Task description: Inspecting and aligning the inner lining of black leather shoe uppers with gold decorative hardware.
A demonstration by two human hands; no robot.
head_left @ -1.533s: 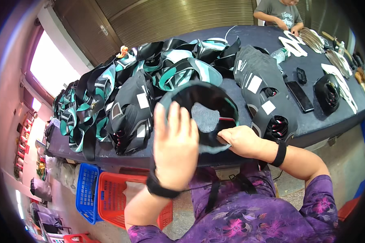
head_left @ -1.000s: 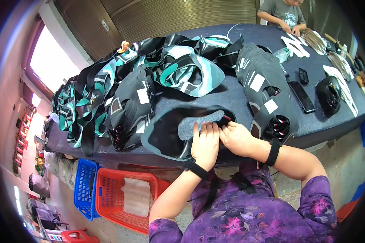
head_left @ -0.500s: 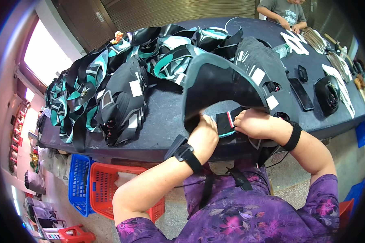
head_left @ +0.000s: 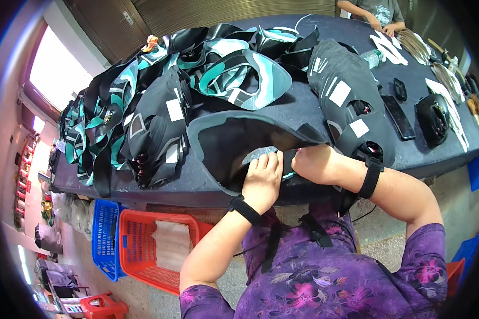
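Observation:
In front of me at the table's near edge is a curved black panel with a grey rim [head_left: 223, 146]; its dark, smooth inner side faces up. My left hand [head_left: 263, 175] grips it near the inner edge, fingers together and bent over it. My right hand [head_left: 316, 165] is closed at the panel's right end, its fingertips partly hidden; a tiny red spot shows beside them. Just beyond lies a teal, white and black piece of the same curved shape [head_left: 271, 80], resting on a heap of similar pieces [head_left: 127, 90].
Stacks of black cut pieces with white labels lie left [head_left: 157, 122] and right [head_left: 338, 74] on the dark table [head_left: 210, 173]. A phone [head_left: 398, 117] and bottle [head_left: 372, 57] are at right. Red [head_left: 159, 279] and blue baskets [head_left: 105, 239] stand below left. Another person's hands [head_left: 386, 26] work across.
The panel has tipped down and shifted left and nearer, uncovering the teal piece beyond. My left hand has lowered slightly and turned; my right hand has moved a little left.

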